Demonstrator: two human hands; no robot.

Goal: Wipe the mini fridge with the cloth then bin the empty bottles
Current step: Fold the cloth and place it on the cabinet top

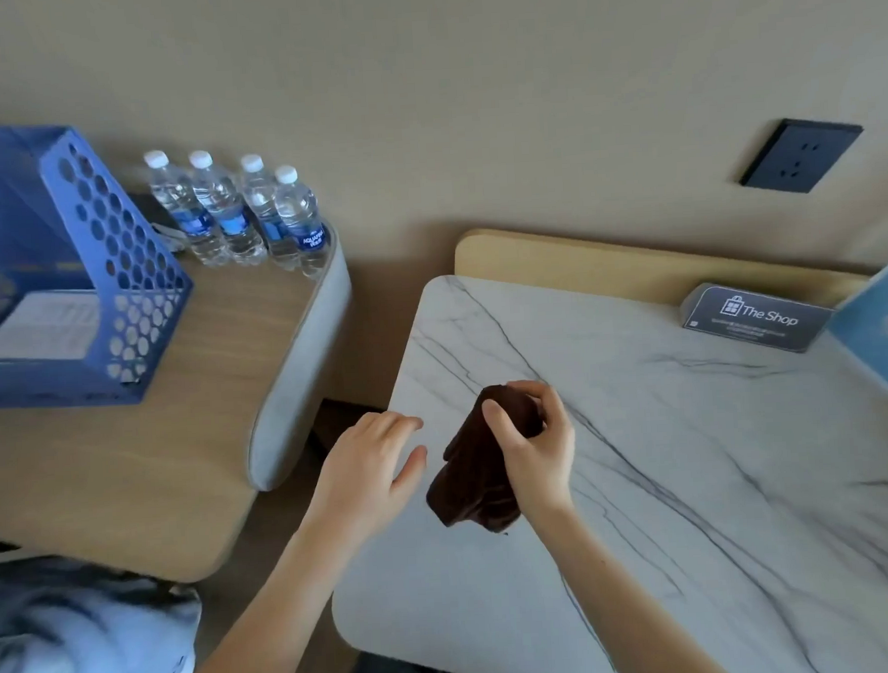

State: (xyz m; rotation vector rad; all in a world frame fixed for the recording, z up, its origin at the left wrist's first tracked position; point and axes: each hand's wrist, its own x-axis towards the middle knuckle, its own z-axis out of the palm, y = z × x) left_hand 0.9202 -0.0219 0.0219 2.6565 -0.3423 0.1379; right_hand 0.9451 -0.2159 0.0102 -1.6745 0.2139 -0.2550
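In the head view, the right hand (532, 447) pinches a dark brown cloth (482, 468) just above the marble top (695, 451), near its 9 o'clock edge. The left hand (371, 461) floats beside it, fingers spread, holding nothing. Four water bottles (242, 213) stand at 10 o'clock on the wooden desk (144, 455), not binned yet. No fridge shows, so wiping looks hardly begun

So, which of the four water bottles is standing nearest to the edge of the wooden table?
The rightmost bottle, the one whose blue label shows readable white lettering, stands almost at the table's rounded edge.
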